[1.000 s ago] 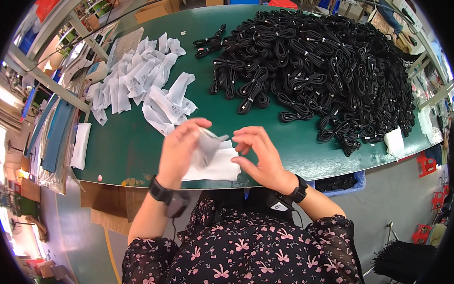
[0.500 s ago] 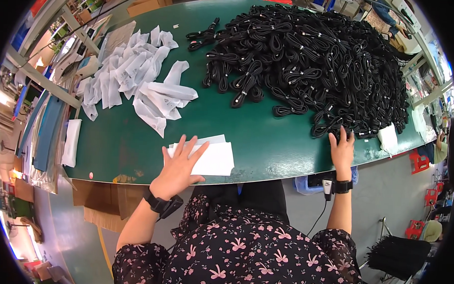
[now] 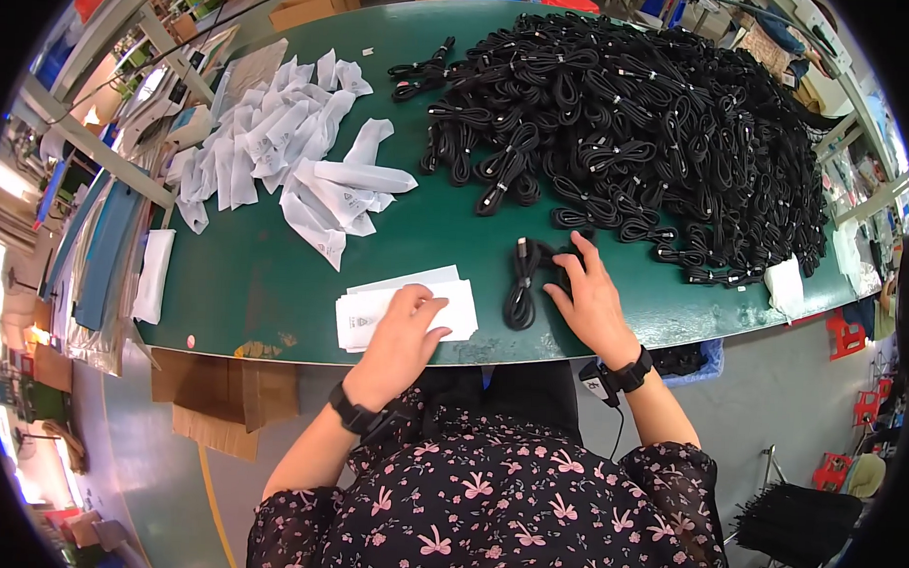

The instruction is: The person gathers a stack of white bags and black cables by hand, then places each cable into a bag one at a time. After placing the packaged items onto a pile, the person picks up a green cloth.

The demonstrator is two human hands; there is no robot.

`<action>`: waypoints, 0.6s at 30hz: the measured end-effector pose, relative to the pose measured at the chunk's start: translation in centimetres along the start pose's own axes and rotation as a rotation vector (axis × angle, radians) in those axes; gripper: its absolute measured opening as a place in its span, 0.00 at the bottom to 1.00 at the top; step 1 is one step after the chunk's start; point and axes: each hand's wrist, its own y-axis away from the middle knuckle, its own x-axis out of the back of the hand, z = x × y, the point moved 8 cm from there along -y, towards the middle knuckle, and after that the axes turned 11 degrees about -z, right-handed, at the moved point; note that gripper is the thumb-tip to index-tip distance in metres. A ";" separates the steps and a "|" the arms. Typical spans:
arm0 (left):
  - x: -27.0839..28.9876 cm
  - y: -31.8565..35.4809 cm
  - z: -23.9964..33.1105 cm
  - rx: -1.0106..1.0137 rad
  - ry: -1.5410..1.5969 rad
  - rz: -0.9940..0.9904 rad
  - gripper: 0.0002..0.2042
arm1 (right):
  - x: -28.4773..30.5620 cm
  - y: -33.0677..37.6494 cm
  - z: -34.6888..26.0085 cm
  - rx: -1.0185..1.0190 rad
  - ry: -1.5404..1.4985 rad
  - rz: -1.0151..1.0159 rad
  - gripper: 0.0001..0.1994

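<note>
A stack of flat white paper sleeves (image 3: 363,326) lies near the table's front edge. My left hand (image 3: 405,332) rests on it, fingers bent over the top sleeve and the thumb apart from them. To its right, a coiled black cable (image 3: 520,286) with a metal plug end lies on the green tabletop. My right hand (image 3: 592,299) is just beside this coil, its thumb and fingers around more black cable, partly hidden under the fingers. Behind it spreads a large heap of tied black cables (image 3: 630,140).
Filled white sleeves (image 3: 279,138) lie piled at the table's far left. A white packet (image 3: 153,276) is by the left edge, a crumpled white piece (image 3: 784,288) by the right. An open cardboard box (image 3: 220,391) and a blue bin (image 3: 710,361) sit below the front edge.
My right hand has moved left from the heap's near edge, and black cable now lies in front of the sleeves' right side. My left hand's fingers, spread before, have bent and shifted right.
</note>
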 end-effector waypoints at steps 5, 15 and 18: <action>-1.6 -1.4 -0.2 -0.013 -0.004 -0.001 0.12 | -0.1 -0.2 -0.2 0.021 -0.186 -0.023 0.16; -1.5 -1.5 -1.4 0.091 0.142 0.107 0.03 | 3.4 1.4 -1.9 0.094 -0.315 0.320 0.14; -1.3 -1.3 -1.7 0.144 0.174 0.106 0.03 | -1.2 2.5 -5.7 -0.006 -1.014 -0.128 0.14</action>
